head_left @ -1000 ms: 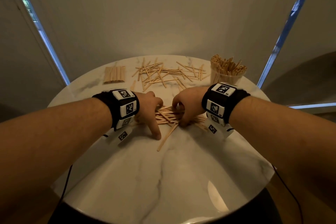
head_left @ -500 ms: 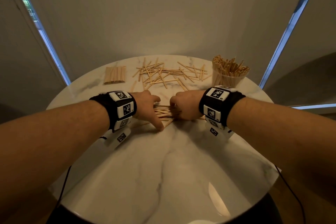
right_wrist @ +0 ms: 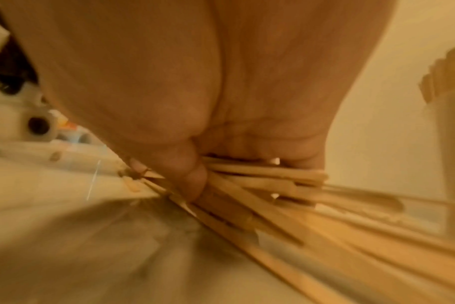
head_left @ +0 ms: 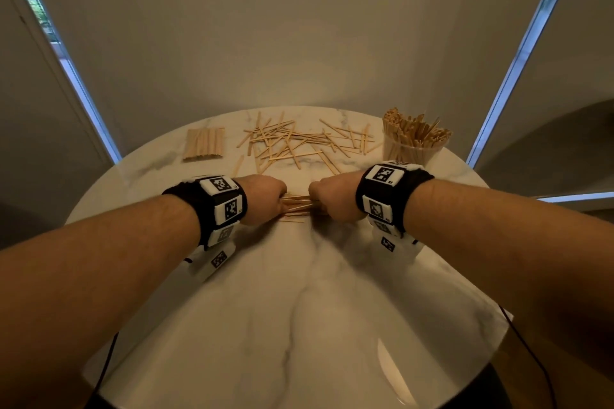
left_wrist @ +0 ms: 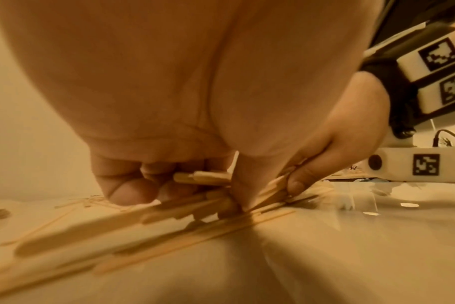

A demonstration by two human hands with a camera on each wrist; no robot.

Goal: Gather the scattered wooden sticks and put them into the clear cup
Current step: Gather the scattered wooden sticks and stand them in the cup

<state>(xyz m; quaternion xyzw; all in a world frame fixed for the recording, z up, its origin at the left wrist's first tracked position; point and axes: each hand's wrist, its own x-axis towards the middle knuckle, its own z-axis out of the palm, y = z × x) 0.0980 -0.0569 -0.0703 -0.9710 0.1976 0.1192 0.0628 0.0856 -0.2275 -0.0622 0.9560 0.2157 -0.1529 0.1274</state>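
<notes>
A small bundle of wooden sticks (head_left: 296,203) lies across the middle of the round marble table (head_left: 299,325), held at both ends. My left hand (head_left: 265,201) grips its left end with curled fingers, and the left wrist view shows the stick ends (left_wrist: 203,179) under my fingers (left_wrist: 133,185). My right hand (head_left: 332,197) grips the right end, thumb (right_wrist: 187,176) over the sticks (right_wrist: 268,181). One or two sticks (head_left: 292,220) lie loose just below the bundle. More scattered sticks (head_left: 299,143) lie farther back. The clear cup (head_left: 410,143) stands at the back right, packed with upright sticks.
A neat flat row of sticks (head_left: 204,144) lies at the back left of the table. A wall rises right behind the table's far edge. Thin cables (head_left: 531,352) hang off the table's near sides.
Both hands have drawn closer together and squeezed the loose pile into a tight bundle. The left forefinger, earlier stretched out on the table, has curled in. The stray stick near the front has been swept in.
</notes>
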